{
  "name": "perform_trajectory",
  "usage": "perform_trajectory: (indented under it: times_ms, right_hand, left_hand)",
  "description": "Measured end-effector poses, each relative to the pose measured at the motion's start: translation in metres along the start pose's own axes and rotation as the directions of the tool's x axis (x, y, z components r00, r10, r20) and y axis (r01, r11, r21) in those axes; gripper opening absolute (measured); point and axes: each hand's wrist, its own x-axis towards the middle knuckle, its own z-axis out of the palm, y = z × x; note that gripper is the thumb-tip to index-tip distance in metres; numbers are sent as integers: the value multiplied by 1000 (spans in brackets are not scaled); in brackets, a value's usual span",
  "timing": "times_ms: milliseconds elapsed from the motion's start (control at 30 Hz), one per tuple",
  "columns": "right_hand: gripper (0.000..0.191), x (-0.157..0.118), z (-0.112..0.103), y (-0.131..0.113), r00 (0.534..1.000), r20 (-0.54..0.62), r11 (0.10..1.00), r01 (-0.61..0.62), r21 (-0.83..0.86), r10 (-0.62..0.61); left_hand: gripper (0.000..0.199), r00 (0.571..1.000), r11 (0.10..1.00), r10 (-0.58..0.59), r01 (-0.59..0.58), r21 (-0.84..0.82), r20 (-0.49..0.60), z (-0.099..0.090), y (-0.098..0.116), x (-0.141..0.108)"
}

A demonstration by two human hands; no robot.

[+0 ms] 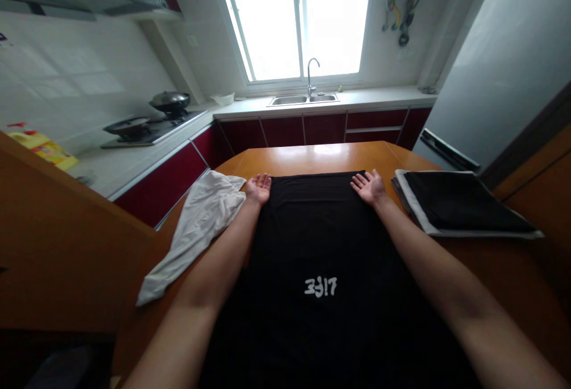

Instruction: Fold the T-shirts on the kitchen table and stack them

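A black shirt [319,228] lies spread over the wooden table [312,157], with white "LIFE" lettering upside down in this view. At its far left corner my left hand [259,189] rests palm up, fingers apart, holding nothing. My right hand [369,187] is palm up at the far right corner, its fingers spread and nothing held in them. Left of the shirt is a crumpled white cloth [198,222], close beside my left hand. To the right sits a flat stack of folded clothes [464,201], black on top with white and grey edges below.
Beyond the table are a counter with a double sink [289,100] and a tap under a window. A stove with a covered wok [170,102] and a pan stands at the left. A yellow bottle [42,148] is further left. A tall fridge [495,62] stands at the right.
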Motion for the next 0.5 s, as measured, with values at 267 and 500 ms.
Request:
perform_trajectory:
  times_ms: [267, 500]
  right_hand:
    - [43, -114, 4, 88, 856, 302, 908, -382, -173, 419]
    - [42, -172, -1, 49, 900, 388, 971, -123, -206, 196]
  left_hand:
    - [45, 808, 839, -527, 444, 315, 264, -27, -97, -119]
    - [35, 901, 889, -254, 74, 452, 351, -44, -8, -163]
